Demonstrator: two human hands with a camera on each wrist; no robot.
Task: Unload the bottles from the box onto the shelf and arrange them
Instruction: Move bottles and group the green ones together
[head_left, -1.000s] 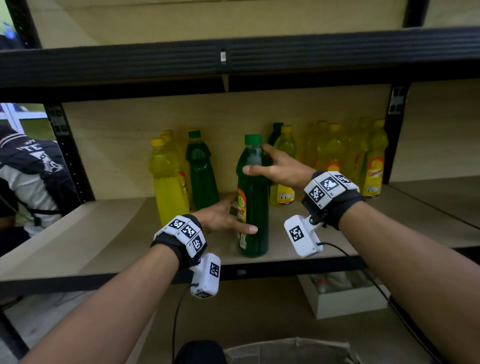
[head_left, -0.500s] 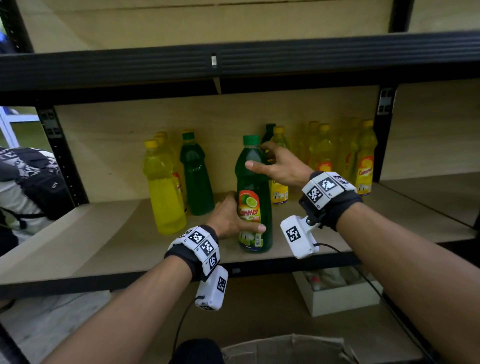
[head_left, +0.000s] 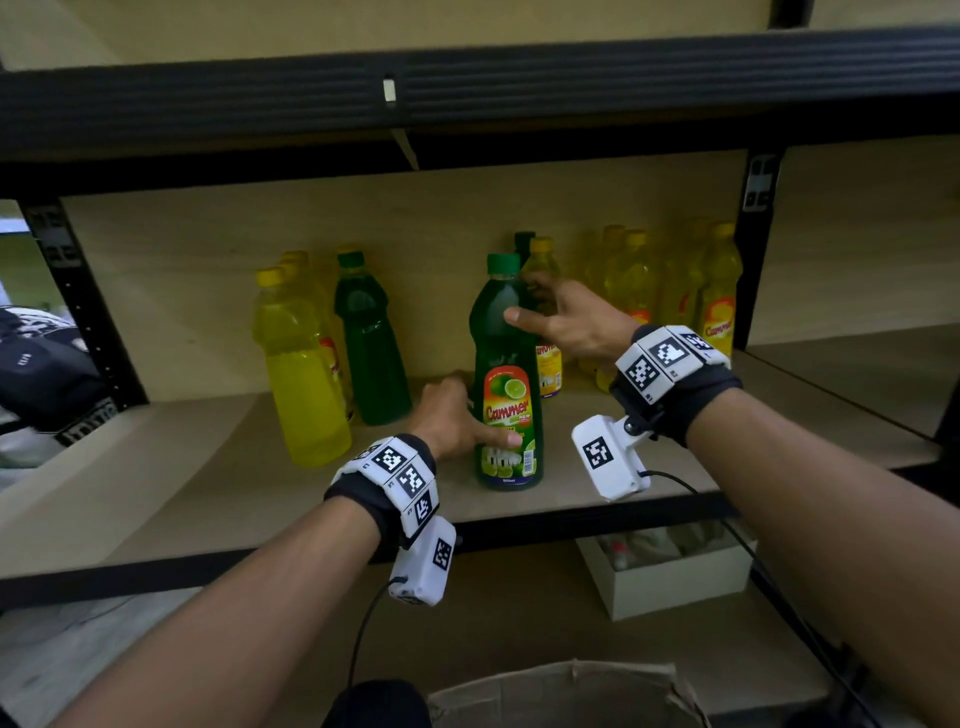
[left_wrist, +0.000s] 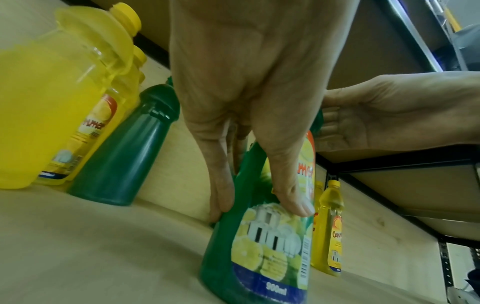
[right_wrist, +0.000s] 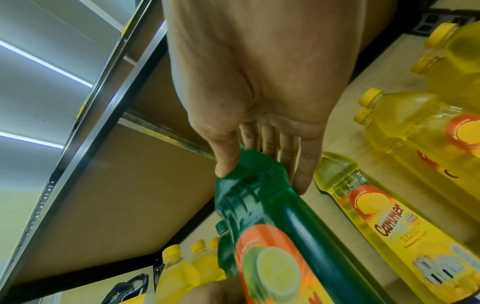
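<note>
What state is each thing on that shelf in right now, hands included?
Green bottle in front: upright on the shelf, capped, label facing out.
Left hand: grips its lower body.
Right hand: holds its shoulder.
Second green bottle: upright, capped.
Yellow bottles: upright, capped.

Faced a black metal rack (head_left: 467, 98) fitted with pale wood boards (head_left: 156, 483) and a matching wood back panel (head_left: 208, 291). Made out a perforated black upright (head_left: 78, 301) at the left, with a sliver of bright window (head_left: 10, 228) beyond. Glimpsed grey floor (head_left: 62, 639) below left, and long ceiling light strips (right_wrist: 44, 63) overhead.
</note>
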